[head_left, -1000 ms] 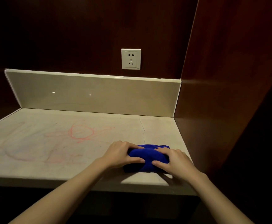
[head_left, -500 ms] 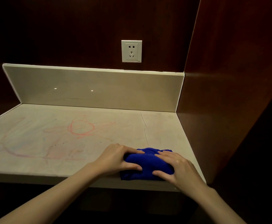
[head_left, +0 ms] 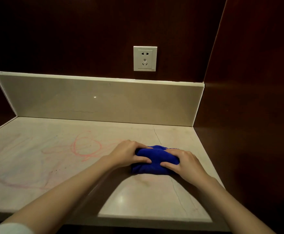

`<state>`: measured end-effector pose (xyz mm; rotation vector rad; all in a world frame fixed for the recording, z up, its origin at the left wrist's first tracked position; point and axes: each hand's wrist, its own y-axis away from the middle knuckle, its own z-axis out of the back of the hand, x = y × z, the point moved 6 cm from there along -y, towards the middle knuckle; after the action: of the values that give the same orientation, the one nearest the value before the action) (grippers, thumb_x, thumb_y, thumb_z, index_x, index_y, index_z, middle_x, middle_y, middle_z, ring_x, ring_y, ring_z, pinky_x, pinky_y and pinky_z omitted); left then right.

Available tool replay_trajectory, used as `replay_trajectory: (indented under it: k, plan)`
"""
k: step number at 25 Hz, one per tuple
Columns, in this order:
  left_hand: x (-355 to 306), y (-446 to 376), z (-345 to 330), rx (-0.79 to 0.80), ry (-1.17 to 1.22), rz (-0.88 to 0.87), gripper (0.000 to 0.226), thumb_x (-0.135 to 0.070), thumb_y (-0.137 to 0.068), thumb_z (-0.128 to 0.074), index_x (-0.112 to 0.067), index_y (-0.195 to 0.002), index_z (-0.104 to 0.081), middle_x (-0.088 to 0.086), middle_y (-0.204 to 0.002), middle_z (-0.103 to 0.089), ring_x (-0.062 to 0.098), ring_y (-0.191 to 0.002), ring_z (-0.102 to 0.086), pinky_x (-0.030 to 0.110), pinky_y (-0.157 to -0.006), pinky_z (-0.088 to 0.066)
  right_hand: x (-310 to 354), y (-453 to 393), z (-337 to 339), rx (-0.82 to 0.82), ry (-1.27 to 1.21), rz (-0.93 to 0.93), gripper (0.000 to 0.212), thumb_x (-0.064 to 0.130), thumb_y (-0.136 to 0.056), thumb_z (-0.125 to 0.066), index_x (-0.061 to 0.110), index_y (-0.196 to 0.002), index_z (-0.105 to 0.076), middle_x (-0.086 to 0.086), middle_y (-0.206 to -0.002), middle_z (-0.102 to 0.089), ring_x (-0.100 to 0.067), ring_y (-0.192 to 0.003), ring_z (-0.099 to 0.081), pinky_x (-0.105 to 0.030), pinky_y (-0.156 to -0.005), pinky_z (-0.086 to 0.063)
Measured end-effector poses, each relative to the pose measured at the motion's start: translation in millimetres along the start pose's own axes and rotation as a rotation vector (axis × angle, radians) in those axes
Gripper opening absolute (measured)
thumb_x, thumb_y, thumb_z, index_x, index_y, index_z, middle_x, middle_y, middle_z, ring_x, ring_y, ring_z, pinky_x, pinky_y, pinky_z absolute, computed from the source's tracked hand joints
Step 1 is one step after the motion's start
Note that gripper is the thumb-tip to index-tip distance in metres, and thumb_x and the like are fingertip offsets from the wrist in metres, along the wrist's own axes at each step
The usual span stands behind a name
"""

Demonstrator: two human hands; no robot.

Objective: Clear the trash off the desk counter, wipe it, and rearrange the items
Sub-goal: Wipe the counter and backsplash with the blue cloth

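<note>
Right at the near edge, both bare forearms reach in over the pale stone bench. Left hand and right hand both grip a bunched-up blue cloth, fingers curled over its top and thumbs tucked along its near side, pressing it onto the bench. Just left of the left hand there's a red crayon scribble, with fainter marks further left. Beyond the hands, a backsplash, then a white wall socket.
</note>
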<state>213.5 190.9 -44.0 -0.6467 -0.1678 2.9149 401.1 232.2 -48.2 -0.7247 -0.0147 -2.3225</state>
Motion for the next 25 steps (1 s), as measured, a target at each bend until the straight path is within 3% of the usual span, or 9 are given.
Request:
replay_trajectory:
  k: [6,25]
  plan:
    - [31.9,-50.3,6.5,0.025,0.032,0.004,0.052,-0.061,-0.079,-0.065,-0.037,-0.125,-0.062,-0.008,-0.112,-0.071,0.013,-0.097,-0.065,0.031,-0.085,-0.050,-11.9,-54.2,-2.7,0.014,-0.017,-0.067,0.040,0.044,-0.085,-0.064,0.032,-0.124,-0.060,0.013,-0.121,-0.064,-0.008,-0.103,-0.057,-0.027,-0.088,-0.048]
    - [92.3,-139.1,16.0,-0.031,0.095,0.022,0.050,-0.062,-0.079,-0.063,-0.035,-0.121,-0.064,-0.011,-0.112,-0.071,0.010,-0.098,-0.065,0.030,-0.085,-0.051,-54.9,-161.6,-6.5,0.024,-0.125,-0.148,0.047,0.044,-0.082,-0.068,0.031,-0.125,-0.059,0.014,-0.114,-0.066,-0.005,-0.100,-0.060,-0.033,-0.090,-0.052]
